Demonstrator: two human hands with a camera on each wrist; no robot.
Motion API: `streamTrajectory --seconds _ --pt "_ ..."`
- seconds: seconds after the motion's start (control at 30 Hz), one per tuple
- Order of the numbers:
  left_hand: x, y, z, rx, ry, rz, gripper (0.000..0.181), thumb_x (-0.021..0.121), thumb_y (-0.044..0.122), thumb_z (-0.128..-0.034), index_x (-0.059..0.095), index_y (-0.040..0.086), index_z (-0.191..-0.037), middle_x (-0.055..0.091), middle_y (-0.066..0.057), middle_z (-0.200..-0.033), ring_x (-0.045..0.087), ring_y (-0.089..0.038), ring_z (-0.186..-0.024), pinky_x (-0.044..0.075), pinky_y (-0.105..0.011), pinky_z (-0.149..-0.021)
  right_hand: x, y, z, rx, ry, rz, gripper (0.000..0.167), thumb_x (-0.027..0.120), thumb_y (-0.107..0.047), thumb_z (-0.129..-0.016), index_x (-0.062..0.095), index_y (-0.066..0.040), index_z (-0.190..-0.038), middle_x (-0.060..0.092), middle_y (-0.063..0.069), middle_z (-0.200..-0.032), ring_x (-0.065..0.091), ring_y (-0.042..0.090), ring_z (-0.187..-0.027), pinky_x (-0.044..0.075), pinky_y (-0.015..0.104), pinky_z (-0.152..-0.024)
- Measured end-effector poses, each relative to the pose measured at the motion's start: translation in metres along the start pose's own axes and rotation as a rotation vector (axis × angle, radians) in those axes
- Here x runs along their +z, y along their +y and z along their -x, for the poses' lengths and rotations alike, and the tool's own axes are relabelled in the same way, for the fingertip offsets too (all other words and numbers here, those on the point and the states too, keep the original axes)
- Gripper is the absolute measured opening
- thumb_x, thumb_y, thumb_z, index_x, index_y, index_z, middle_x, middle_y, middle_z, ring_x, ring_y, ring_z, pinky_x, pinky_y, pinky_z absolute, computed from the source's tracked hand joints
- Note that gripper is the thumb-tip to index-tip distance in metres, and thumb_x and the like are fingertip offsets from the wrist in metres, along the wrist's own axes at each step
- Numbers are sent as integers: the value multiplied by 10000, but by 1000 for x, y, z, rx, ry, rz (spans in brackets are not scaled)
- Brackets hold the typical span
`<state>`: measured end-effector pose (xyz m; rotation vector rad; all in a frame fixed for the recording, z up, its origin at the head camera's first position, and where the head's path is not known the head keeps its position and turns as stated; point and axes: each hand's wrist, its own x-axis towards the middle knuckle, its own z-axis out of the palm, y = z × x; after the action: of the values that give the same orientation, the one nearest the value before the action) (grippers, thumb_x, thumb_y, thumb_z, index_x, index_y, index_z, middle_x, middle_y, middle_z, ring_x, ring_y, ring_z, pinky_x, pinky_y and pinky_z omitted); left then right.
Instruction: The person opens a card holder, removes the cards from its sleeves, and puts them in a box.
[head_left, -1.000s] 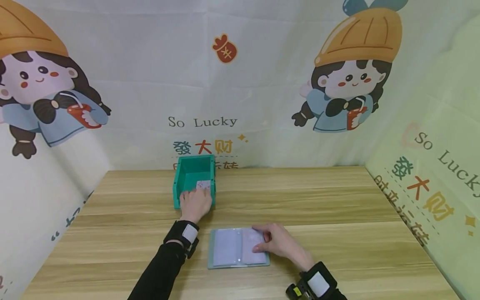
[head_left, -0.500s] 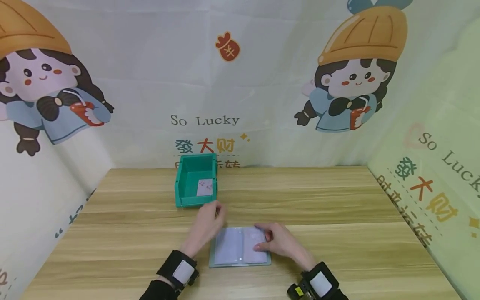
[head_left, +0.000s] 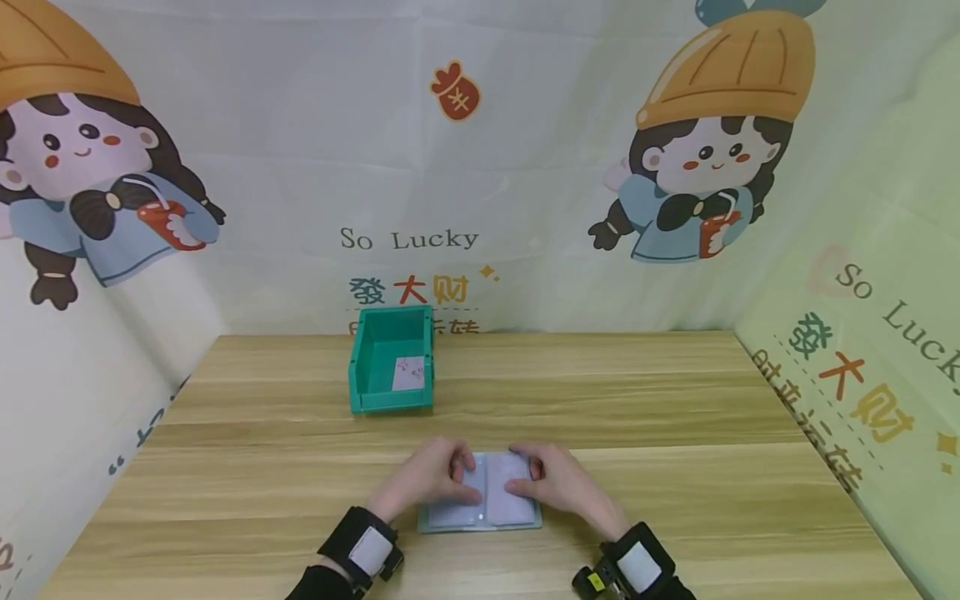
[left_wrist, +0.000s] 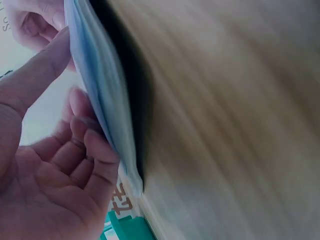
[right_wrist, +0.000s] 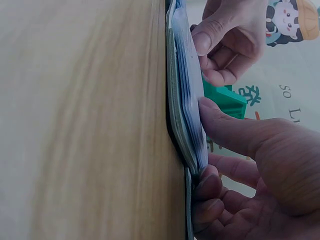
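An open album [head_left: 456, 518] with pale pages lies on the table. My left hand [head_left: 423, 479] is over its left page, thumb against the page and fingers curled by the far edge; whether a thin card is between them I cannot tell. Gripping the right side is my right hand [head_left: 562, 483], its thumb on the page and index finger at the far edge. In the right wrist view, several stacked page edges [right_wrist: 187, 95] show between the covers. Fingers of my left hand [left_wrist: 60, 145] touch the album's edge [left_wrist: 117, 105] in the left wrist view.
A green bin [head_left: 390, 406] stands behind the album, towards the left, with a small patterned card [head_left: 408, 373] inside. The wooden table [head_left: 637, 400] meets a printed cloth backdrop [head_left: 525, 167] at the back and sides.
My left hand has come back from inside the green bin to the album's left page. My right hand has stayed at the right page.
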<state>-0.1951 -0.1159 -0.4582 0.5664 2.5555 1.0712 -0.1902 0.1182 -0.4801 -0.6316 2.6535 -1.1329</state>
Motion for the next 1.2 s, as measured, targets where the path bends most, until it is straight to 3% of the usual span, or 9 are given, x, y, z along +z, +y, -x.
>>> streamTrajectory --seconds 0.27,0.8,1.0,1.2 --pt "2 3 0 -55 -7 -5 567 889 176 -738 577 34 -1189 531 -1 -733 466 -122 -637 337 -208 -544 0 -3 0 21 30 -18 500 783 -202 -866 632 27 -1284 463 -59 -687 399 25 -592 301 175 -540" --pt "5 3 0 -81 7 -4 565 893 158 -729 573 44 -1180 529 -11 -745 463 -129 -657 335 -215 -561 3 -4 2 68 67 -59 486 806 -170 -840 580 5 -1232 497 -29 -715 427 61 -606 320 185 -539" --pt "4 3 2 -68 10 17 543 888 138 -728 572 45 -1160 535 -26 -754 463 -136 -660 332 -216 -558 3 -4 3 67 85 -83 390 803 -168 -845 547 -20 -1100 484 -30 -724 420 55 -614 318 184 -552" --pt "3 2 3 -59 1 19 473 855 152 -774 577 59 -1145 536 -15 -762 467 -131 -666 341 -213 -566 2 -4 6 29 59 -111 252 751 -204 -896 542 -65 -868 455 -43 -710 417 44 -623 308 182 -555"
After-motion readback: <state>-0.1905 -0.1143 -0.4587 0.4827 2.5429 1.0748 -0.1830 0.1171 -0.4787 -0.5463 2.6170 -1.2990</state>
